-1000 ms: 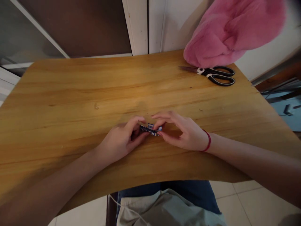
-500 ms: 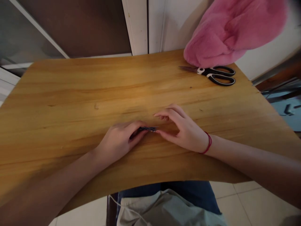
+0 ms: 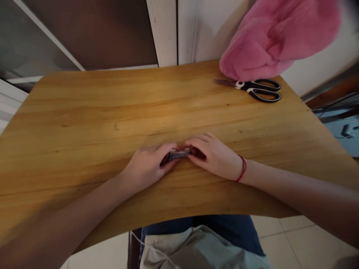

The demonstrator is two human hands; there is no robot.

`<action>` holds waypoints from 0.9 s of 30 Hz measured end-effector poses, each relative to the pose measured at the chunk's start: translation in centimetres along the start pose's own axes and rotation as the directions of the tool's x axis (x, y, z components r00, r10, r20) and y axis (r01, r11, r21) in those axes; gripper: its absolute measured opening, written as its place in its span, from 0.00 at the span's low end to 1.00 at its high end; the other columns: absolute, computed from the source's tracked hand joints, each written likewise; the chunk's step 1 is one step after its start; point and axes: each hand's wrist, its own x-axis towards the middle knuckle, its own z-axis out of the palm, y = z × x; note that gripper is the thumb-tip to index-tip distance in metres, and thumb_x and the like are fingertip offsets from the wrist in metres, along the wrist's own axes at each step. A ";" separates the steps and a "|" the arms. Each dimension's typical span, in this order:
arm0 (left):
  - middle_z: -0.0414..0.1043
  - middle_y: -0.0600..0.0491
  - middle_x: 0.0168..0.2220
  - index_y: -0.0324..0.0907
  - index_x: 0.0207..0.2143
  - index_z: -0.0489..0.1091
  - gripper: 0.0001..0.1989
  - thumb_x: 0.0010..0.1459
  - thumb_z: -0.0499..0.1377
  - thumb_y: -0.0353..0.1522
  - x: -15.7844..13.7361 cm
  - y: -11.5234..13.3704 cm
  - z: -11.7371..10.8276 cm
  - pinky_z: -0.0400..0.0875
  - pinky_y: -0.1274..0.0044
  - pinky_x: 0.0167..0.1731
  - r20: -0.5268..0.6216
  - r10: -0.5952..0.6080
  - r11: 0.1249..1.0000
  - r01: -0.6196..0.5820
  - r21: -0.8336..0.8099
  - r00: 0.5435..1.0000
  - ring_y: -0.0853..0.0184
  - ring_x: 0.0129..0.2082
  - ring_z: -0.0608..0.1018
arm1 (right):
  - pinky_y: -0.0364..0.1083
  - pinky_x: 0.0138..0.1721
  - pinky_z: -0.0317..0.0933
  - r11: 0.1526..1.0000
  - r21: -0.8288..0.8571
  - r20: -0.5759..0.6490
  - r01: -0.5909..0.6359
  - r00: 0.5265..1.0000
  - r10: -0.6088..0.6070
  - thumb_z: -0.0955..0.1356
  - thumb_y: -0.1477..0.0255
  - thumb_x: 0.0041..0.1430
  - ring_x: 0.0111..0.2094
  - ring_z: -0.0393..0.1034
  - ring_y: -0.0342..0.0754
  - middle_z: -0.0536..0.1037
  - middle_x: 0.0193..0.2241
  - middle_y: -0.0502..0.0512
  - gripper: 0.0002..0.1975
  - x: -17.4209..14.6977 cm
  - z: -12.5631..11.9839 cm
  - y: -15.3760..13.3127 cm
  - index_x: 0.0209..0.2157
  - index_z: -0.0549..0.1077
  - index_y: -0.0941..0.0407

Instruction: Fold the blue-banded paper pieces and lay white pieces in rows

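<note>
A small, thin grey-and-dark stack of layers [image 3: 179,154] is seen almost edge-on between my hands, just over the table; its exact kind cannot be made out. My left hand [image 3: 150,160] is closed round its left end, thumb in front and fingers behind. At the other end, the thumb and fingers of my right hand [image 3: 214,155] pinch the stack. A red cord bracelet circles my right wrist. Both ends of the stack are partly hidden by fingers.
The wooden table [image 3: 92,112] has a curved front edge near my lap. Black-handled scissors [image 3: 246,86] lie closed at the back right, beside a pink plush cloth [image 3: 269,45]. A white wall and dark panels stand behind the table.
My right hand has moved left and its raised fingers have come down onto the stack's right end. The stack shows a wider edge now. My left hand keeps hold, shifted slightly right.
</note>
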 end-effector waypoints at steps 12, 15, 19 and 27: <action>0.73 0.56 0.30 0.44 0.43 0.67 0.11 0.60 0.53 0.38 0.0 -0.3 0.1 0.64 0.80 0.26 -0.023 -0.043 0.998 0.041 -0.052 0.999 0.71 0.25 0.73 | 0.45 0.37 0.55 0.998 0.058 -0.052 0.004 0.999 -0.001 0.65 0.74 0.59 0.32 0.67 0.45 0.74 0.31 0.54 0.06 0.0 0.0 -0.1 0.39 0.69 0.59; 0.73 0.57 0.30 0.45 0.45 0.66 0.12 0.60 0.53 0.38 0.0 -0.4 0.3 0.65 0.80 0.26 -0.034 -0.045 0.991 0.041 -0.128 0.998 0.72 0.25 0.73 | 0.45 0.37 0.55 0.996 0.088 -0.083 0.011 0.997 -0.003 0.65 0.74 0.60 0.32 0.67 0.45 0.75 0.31 0.54 0.06 -0.1 -0.1 0.0 0.39 0.69 0.59; 0.69 0.60 0.26 0.45 0.45 0.65 0.12 0.60 0.54 0.38 -0.2 -0.4 0.2 0.63 0.82 0.23 -0.041 -0.073 0.983 0.065 -0.173 0.996 0.73 0.21 0.69 | 0.46 0.37 0.53 0.998 0.062 -0.030 -0.014 0.999 0.016 0.66 0.72 0.59 0.31 0.67 0.44 0.74 0.30 0.52 0.08 -0.1 -0.3 0.0 0.40 0.70 0.60; 0.71 0.59 0.27 0.46 0.43 0.66 0.09 0.60 0.54 0.36 -0.2 -0.3 0.2 0.66 0.83 0.24 -0.036 -0.053 0.968 0.042 -0.245 0.998 0.74 0.23 0.71 | 0.45 0.37 0.53 1.000 0.028 0.010 -0.013 1.000 0.012 0.65 0.73 0.60 0.31 0.66 0.44 0.73 0.29 0.52 0.06 -0.1 -0.3 0.3 0.38 0.71 0.60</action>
